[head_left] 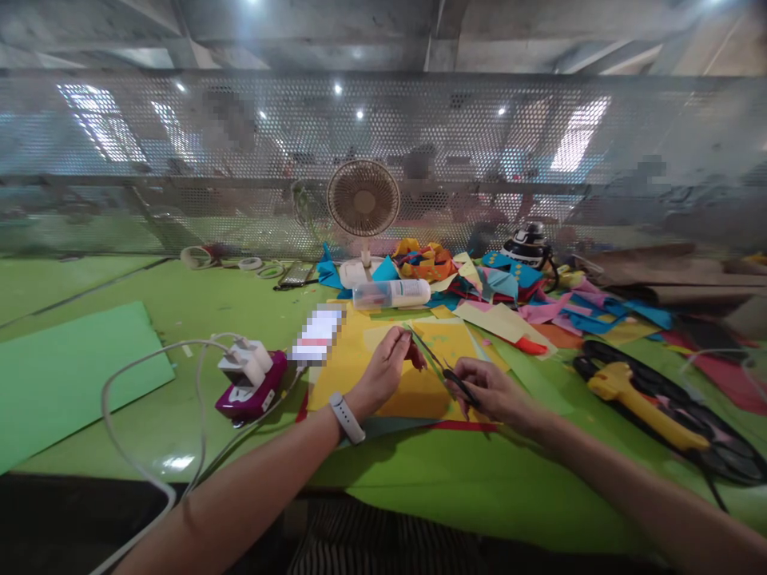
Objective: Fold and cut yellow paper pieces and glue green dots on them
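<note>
My right hand [491, 391] grips the dark handles of a pair of scissors [440, 363], whose blades point up and left over a yellow paper sheet [413, 391]. My left hand [387, 371], with a white band on its wrist, has its fingers pinched together at the blade tips; what it pinches is too small to make out. Both hands hover over the yellow sheet on the green table [197, 303].
A purple power strip [252, 391] with white plugs and cables lies left of the hands. Behind are a clear plastic bottle [392, 294], a small fan [363, 200] and a heap of coloured paper scraps [509, 295]. A yellow-handled tool [644, 403] lies right. Green card [65, 375] sits far left.
</note>
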Available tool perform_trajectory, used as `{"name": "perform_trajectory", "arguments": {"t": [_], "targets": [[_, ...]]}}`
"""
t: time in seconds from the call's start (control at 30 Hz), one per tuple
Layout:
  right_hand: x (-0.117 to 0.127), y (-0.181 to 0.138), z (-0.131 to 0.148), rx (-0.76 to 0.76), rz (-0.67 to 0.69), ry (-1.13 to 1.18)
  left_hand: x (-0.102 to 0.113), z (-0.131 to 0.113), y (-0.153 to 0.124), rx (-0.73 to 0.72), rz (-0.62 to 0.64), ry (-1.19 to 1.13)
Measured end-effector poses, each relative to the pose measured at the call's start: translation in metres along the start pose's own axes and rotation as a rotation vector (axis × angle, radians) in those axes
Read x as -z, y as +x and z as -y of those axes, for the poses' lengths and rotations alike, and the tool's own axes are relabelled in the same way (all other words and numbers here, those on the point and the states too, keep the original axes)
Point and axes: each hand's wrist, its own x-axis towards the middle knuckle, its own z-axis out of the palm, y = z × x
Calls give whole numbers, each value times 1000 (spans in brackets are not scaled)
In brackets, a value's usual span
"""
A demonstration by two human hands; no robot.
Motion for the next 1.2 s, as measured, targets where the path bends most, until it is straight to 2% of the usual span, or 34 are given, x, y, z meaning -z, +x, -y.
{"name": "perform_trajectory", "arguments": {"t": [0.5, 0.63, 0.73, 0.87, 0.93, 1.0, 1.1, 1.2], "targets": [[2, 6, -15, 67, 1, -25, -1, 1, 0, 10, -9, 13], [-1, 6, -12, 54, -28, -4, -1, 2, 0, 6, -3, -9], [7, 5, -4, 37, -68, -41, 2, -2, 2, 6, -31, -31], [46, 10, 0, 42, -195, -275, 14, -10, 9, -6, -103, -87], [71, 14, -5, 30, -286, -555, 21, -15, 13, -28, -159, -106], [91, 18, -11, -4, -381, -952, 27, -19, 16, -44, -203, -123], [107, 18, -19, -50, -406, -1103, 33, -21, 19, -58, -189, -118], [109, 16, -23, -88, -416, -1140, 36, -21, 21, -78, -186, -119]]}}
